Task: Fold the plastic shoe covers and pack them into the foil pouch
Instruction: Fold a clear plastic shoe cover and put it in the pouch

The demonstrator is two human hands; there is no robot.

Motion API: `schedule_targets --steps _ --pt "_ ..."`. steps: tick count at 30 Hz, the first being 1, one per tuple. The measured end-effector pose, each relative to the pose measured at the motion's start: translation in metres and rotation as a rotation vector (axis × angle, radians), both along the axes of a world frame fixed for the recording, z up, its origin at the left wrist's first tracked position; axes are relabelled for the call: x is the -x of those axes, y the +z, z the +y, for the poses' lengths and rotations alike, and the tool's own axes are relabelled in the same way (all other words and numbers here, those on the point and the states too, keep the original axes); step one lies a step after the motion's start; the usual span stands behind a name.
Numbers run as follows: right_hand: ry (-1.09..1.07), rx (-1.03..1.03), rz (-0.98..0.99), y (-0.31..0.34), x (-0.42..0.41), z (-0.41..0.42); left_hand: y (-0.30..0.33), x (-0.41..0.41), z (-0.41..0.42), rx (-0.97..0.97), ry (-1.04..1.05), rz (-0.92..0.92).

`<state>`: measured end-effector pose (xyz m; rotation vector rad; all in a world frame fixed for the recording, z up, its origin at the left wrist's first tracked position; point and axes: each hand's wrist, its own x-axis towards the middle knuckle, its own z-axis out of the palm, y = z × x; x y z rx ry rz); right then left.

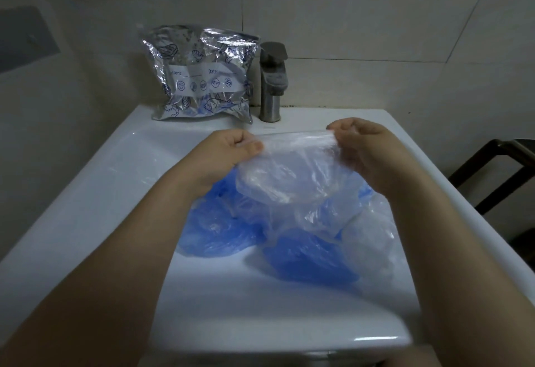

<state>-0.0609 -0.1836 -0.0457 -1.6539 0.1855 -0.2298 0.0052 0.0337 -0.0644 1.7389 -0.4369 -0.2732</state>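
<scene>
Clear shoe cover (292, 169) held stretched at frame centre, above blue covers (307, 253) heaped in sink (95, 190). Left hand (231, 149) and right hand (359, 143) each pinching its gathered rim. Judged weightless, limp, slippery; best gripped at rim. Foil pouch (202, 74) upright, upper left beside tap (272, 83).

Dim tiled wall (376, 19); white sink (86, 193); steel faucet (272, 83).

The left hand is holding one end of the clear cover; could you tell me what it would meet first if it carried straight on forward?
Probably the foil pouch, which stands on the sink rim directly beyond the left hand. Depth is unclear, so the gap between them can't be judged.
</scene>
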Motion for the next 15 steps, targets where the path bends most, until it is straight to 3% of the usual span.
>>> schedule_targets --steps 3,8,12,15 --pt "-0.111 0.122 -0.056 0.002 -0.001 0.003 -0.001 0.002 -0.004 0.092 -0.041 0.1" --pt "-0.091 0.223 -0.073 0.0 -0.003 0.01 0.003 0.006 -0.004 0.271 -0.115 0.137" --pt "-0.028 0.116 -0.119 0.005 0.0 0.02 0.008 0.01 -0.008 0.236 -0.074 0.149" --pt "0.058 0.304 -0.117 0.005 0.004 0.022 0.01 0.012 -0.012 0.247 0.033 0.138"
